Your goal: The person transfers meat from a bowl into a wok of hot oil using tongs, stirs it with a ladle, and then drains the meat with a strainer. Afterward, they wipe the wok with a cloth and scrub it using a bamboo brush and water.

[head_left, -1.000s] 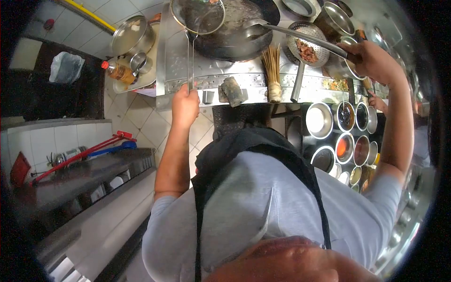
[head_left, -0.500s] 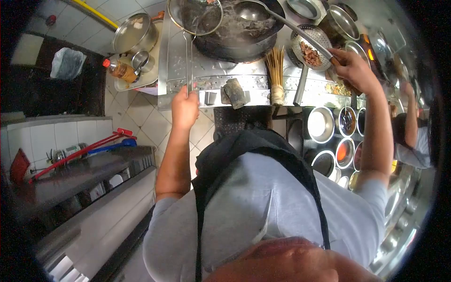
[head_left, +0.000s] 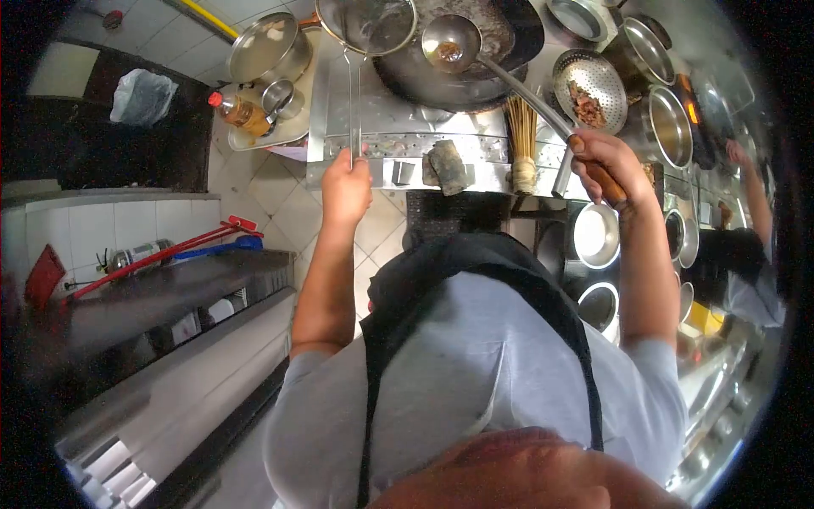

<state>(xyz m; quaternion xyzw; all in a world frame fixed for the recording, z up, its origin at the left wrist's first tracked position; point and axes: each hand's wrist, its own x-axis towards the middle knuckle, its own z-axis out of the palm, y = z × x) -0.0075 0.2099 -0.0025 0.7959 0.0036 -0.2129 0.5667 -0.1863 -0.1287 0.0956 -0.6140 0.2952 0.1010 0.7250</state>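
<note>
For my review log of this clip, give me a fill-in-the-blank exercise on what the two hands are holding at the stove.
1. The left hand grips the long handle of a wire strainer, while the right hand holds a ____.
2. That tool's bowl hangs over the dark ____.
3. The bottle on the tray has a ____ cap.
Missing words: ladle; wok; red.

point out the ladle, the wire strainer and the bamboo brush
ladle (head_left: 451,44): head view, middle of its bowl
wire strainer (head_left: 354,93): head view, on its long handle
bamboo brush (head_left: 525,136): head view, on its bristles
</note>
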